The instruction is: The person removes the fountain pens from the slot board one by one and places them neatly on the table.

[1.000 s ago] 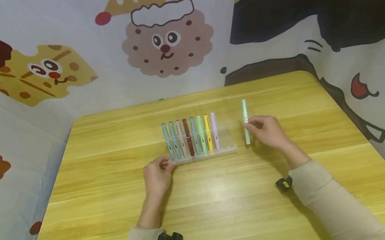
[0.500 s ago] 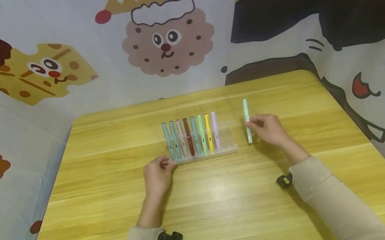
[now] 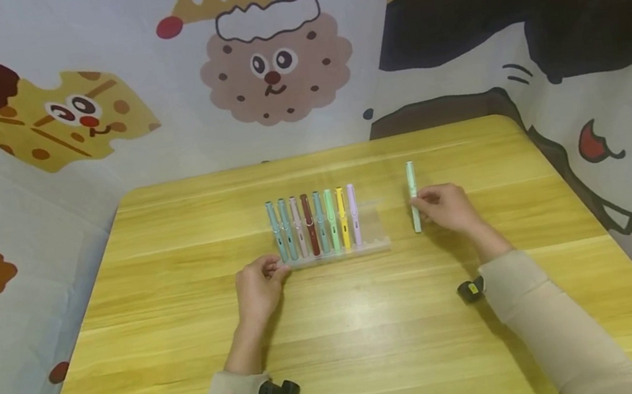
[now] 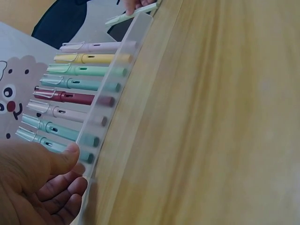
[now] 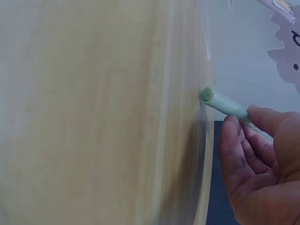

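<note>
My right hand (image 3: pixel 446 210) pinches a pale green pen (image 3: pixel 411 178) between thumb and fingers, apart from the rack on its right side. The pen stands nearly upright in the head view; its round green end (image 5: pixel 207 94) faces the right wrist camera. A clear plastic pen rack (image 3: pixel 379 245) holds several capped pens in a row, among them a dark red pen (image 3: pixel 311 231), a yellow pen (image 3: pixel 344 220) and a lilac pen (image 3: pixel 355 218). At the rack's front left corner, my left hand (image 3: pixel 259 291) grips its edge, the thumb (image 4: pixel 65 159) lying near the lowest teal pen (image 4: pixel 47 142).
Wood-grain table (image 3: pixel 361 357) lies under the rack and both forearms. Behind it hangs a cloth (image 3: pixel 166 150) printed with cartoon figures. The rack's right end has slots without pens. A small black device (image 3: pixel 282 392) sits at each cuff.
My right hand has moved slightly to the right with the pale green pen, farther from the rack. The left hand and the rack stay where they were.
</note>
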